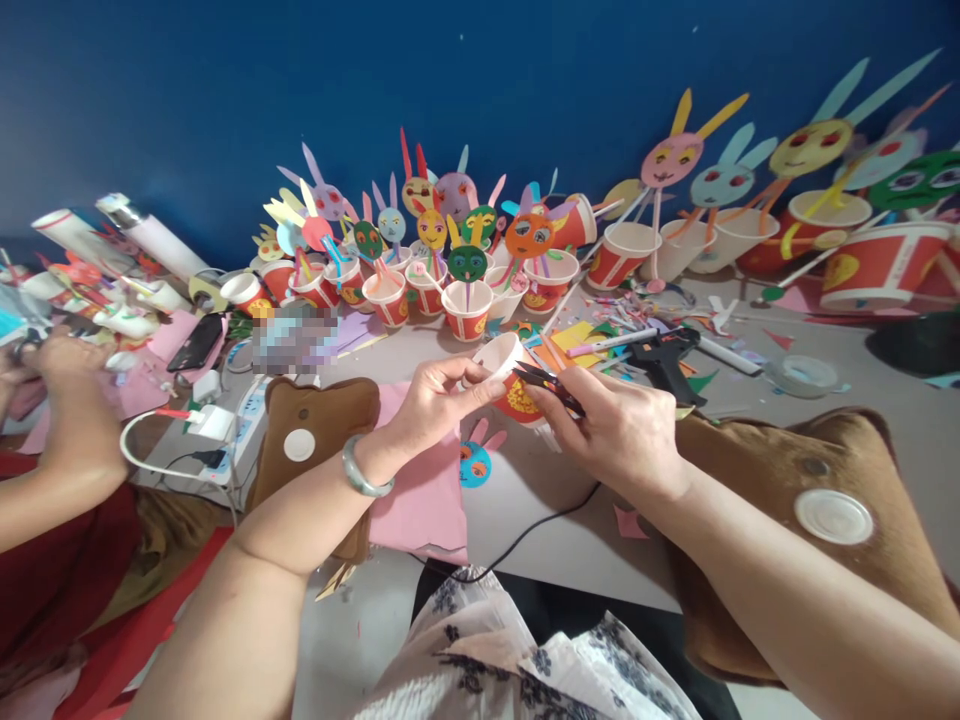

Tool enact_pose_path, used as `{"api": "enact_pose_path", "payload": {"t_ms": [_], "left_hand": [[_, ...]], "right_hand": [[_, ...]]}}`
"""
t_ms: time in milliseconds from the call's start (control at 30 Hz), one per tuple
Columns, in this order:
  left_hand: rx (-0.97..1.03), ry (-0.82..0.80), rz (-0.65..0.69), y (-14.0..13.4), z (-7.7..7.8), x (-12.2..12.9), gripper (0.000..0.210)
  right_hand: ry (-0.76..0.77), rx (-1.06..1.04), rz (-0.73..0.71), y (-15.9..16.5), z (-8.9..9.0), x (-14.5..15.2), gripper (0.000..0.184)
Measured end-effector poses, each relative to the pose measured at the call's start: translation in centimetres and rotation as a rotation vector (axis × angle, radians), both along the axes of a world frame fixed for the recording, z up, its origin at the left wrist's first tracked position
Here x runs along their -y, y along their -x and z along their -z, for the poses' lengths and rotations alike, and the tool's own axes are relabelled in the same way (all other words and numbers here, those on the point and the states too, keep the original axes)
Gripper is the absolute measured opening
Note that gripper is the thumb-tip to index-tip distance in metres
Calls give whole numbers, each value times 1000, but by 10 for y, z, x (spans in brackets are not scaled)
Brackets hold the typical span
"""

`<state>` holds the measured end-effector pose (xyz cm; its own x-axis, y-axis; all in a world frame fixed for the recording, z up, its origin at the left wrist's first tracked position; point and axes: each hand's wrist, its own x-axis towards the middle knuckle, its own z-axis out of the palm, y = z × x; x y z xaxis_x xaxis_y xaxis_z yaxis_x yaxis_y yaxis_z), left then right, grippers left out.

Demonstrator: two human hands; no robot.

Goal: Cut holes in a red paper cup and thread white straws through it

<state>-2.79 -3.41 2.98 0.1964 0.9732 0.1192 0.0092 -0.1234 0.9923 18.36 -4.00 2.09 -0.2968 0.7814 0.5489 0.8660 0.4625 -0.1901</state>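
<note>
Pinching the red-and-white tapered paper cup (517, 400), the left hand (435, 405) has it at three o'clock, its axis slanting eleven-to-five, while the right hand (622, 425), gripping slim dark scissors (547, 383), aims their blades toward ten o'clock across it.

A smooth, rounded bangle (355, 474), pale grey-green and glossy, circles the wrist of the left hand (435, 405). Both forearms (780, 575) are bare. Over the lap falls a loose, creased white garment (480, 655) printed with dark floral clusters.
</note>
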Motion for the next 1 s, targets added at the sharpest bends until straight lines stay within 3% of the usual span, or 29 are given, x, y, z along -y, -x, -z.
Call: {"api": "enact_pose_path", "payload": {"t_ms": [367,667,1000], "left_hand": [[41,113,176,12,-16,-4,31],[27,202,284,22,-15,-10,27],[33,292,333,23,-18,-12,32]], "right_hand": [[50,29,-152,-6,-6,-5,49],[-50,95,-289,-11,-8,-9,41],[-71,99,-343,-11,-10,-8,35]]}}
